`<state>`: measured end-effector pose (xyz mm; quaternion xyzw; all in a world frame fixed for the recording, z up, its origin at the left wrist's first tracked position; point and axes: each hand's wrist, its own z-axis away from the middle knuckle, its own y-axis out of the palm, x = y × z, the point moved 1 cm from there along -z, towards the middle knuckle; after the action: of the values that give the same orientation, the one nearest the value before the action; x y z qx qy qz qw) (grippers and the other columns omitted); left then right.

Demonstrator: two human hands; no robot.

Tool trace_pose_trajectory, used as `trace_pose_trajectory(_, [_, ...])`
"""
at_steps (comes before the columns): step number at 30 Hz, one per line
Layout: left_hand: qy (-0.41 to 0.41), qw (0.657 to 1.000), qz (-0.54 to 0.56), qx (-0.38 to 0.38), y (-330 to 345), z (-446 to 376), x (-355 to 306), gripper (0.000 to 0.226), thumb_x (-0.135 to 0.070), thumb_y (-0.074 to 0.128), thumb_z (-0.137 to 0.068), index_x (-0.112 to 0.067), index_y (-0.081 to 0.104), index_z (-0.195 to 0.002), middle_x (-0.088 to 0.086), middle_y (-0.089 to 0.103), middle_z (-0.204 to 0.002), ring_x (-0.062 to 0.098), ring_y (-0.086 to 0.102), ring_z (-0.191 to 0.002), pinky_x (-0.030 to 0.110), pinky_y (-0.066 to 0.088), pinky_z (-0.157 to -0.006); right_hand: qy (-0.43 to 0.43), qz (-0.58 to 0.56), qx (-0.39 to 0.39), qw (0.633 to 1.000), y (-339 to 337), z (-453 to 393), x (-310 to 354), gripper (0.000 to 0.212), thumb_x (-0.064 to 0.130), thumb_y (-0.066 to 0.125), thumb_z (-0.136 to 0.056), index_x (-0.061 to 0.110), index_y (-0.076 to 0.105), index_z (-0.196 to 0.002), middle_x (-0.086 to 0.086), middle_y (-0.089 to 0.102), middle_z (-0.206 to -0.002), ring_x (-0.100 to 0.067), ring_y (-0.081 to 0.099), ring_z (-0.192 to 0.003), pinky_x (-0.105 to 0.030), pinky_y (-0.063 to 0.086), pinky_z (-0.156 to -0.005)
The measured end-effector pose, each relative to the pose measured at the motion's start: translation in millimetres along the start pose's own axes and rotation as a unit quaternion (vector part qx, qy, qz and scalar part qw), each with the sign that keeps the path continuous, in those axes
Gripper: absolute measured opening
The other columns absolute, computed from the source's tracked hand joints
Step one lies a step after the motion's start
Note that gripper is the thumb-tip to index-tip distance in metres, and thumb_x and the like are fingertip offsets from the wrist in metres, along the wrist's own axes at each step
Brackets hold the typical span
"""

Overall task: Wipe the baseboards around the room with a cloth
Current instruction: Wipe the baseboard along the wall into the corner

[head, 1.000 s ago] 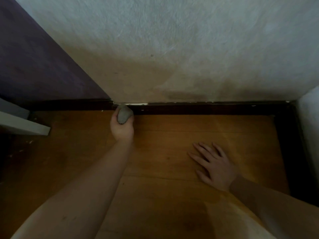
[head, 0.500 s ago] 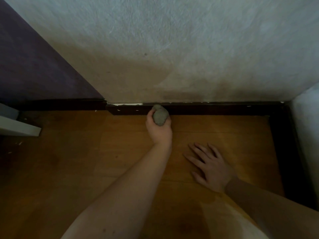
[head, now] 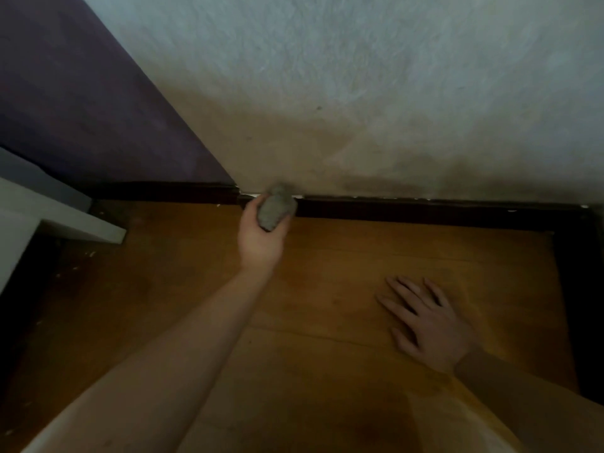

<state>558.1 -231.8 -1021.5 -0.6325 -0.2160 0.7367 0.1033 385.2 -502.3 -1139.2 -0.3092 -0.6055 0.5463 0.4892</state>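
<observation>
A dark brown baseboard [head: 425, 212] runs along the foot of the pale wall [head: 359, 93], above the wooden floor [head: 327, 289]. My left hand [head: 260, 238] grips a balled grey cloth [head: 274, 209] and holds it against the baseboard near the wall's left corner, where a chipped white strip shows. My right hand [head: 428, 325] lies flat on the floor with its fingers spread, well to the right of the cloth.
A purple wall [head: 81, 103] with its own dark baseboard [head: 157, 191] stands at the left. A white furniture edge [head: 58, 220] juts out over the floor at the far left. Another dark baseboard [head: 578, 289] runs down the right side.
My left hand slid the cloth right along the baseboard, then back left towards the corner. The right hand stayed flat on the floor.
</observation>
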Motion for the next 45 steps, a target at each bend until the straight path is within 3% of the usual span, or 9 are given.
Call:
trace_pose_trajectory(5, [-0.070,0.982,-0.028,-0.175,-53.0,-32.8,24.7,0.053,-0.014,0.076,-0.083,-0.013,0.054,-0.131,0.008,0.061,-0.124,0.027,0.060,-0.114,0.035,0.048,-0.099,0.000,0.000,-0.009,1.000,0.3,1.3,0.9,0.059,0.053,0.036,-0.097,0.033,0.031,-0.153,-0.002,0.022,-0.163,-0.020,0.021,-0.149,-0.056,0.017,-0.117])
trace_pose_trajectory(9, [-0.083,0.988,-0.045,-0.119,-40.7,-45.6,30.0,0.057,-0.023,0.080,-0.077,-0.018,0.060,-0.130,0.006,0.064,-0.124,0.023,0.062,-0.112,0.042,0.050,-0.103,0.000,0.003,-0.009,1.000,1.4,0.5,0.7,0.060,0.052,0.036,-0.096,0.034,0.031,-0.153,-0.001,0.022,-0.163,-0.021,0.020,-0.149,-0.057,0.018,-0.117])
trace_pose_trajectory(12, [-0.051,0.993,-0.085,-0.067,-4.5,-39.4,22.2,0.060,-0.030,0.076,-0.075,-0.015,0.062,-0.131,0.010,0.064,-0.122,0.026,0.062,-0.110,0.036,0.048,-0.101,-0.001,0.001,-0.006,1.000,0.2,-1.1,0.6,0.061,0.052,0.036,-0.096,0.035,0.028,-0.154,-0.001,0.020,-0.163,-0.020,0.020,-0.150,-0.056,0.017,-0.118])
trace_pose_trajectory(19, [-0.076,0.986,-0.101,-0.108,28.6,-26.3,2.7,0.052,-0.021,0.074,-0.087,-0.016,0.057,-0.136,0.010,0.057,-0.133,0.030,0.057,-0.117,0.031,0.044,-0.094,0.001,-0.004,0.007,1.000,-1.1,-0.7,0.2,0.060,0.052,0.038,-0.097,0.035,0.028,-0.153,0.000,0.018,-0.164,-0.020,0.016,-0.150,-0.055,0.014,-0.118])
trace_pose_trajectory(25, [-0.003,0.994,-0.105,0.028,74.3,5.5,-14.1,0.055,-0.017,0.079,-0.080,-0.013,0.061,-0.131,0.012,0.061,-0.125,0.027,0.059,-0.112,0.021,0.039,-0.085,0.008,-0.008,0.022,1.000,-3.9,-0.1,1.5,0.060,0.054,0.036,-0.097,0.038,0.024,-0.154,0.002,0.016,-0.164,-0.018,0.014,-0.151,-0.053,0.011,-0.119])
trace_pose_trajectory(29, [0.057,0.975,-0.120,0.179,123.5,26.6,-38.4,0.052,-0.026,0.084,-0.078,-0.014,0.065,-0.126,0.011,0.065,-0.121,0.026,0.061,-0.110,0.028,0.047,-0.091,0.008,-0.004,0.053,0.999,-7.0,-0.6,0.8,0.060,0.056,0.032,-0.098,0.038,0.020,-0.155,0.002,0.016,-0.164,-0.019,0.013,-0.151,-0.053,0.007,-0.119])
trace_pose_trajectory(39, [0.032,0.968,-0.098,0.228,118.9,36.4,-37.8,0.050,-0.023,0.085,-0.078,-0.017,0.063,-0.124,0.005,0.065,-0.121,0.020,0.061,-0.109,0.036,0.051,-0.097,0.004,-0.031,0.071,0.997,-9.0,-4.6,-4.0,0.067,0.055,0.037,-0.096,0.038,0.012,-0.156,0.003,0.006,-0.165,-0.015,0.000,-0.151,-0.046,-0.008,-0.118])
trace_pose_trajectory(42, [0.019,0.981,-0.072,0.182,118.0,44.6,-27.9,0.052,-0.021,0.084,-0.078,-0.017,0.062,-0.125,0.007,0.064,-0.123,0.023,0.062,-0.112,0.041,0.051,-0.100,0.076,-0.102,0.061,0.990,-21.3,5.9,-1.1,0.071,0.056,0.040,-0.098,0.036,0.003,-0.156,0.010,-0.002,-0.163,-0.009,-0.008,-0.149,-0.034,-0.013,-0.119])
trace_pose_trajectory(45, [0.014,0.987,-0.078,0.139,117.0,50.9,-15.3,0.054,-0.021,0.082,-0.081,-0.019,0.060,-0.130,0.007,0.062,-0.127,0.022,0.059,-0.116,0.035,0.049,-0.100,0.168,-0.091,-0.035,0.981,-25.6,43.2,1.3,0.067,0.057,0.034,-0.099,0.031,0.013,-0.157,0.012,0.006,-0.160,-0.014,0.008,-0.150,-0.027,-0.013,-0.119])
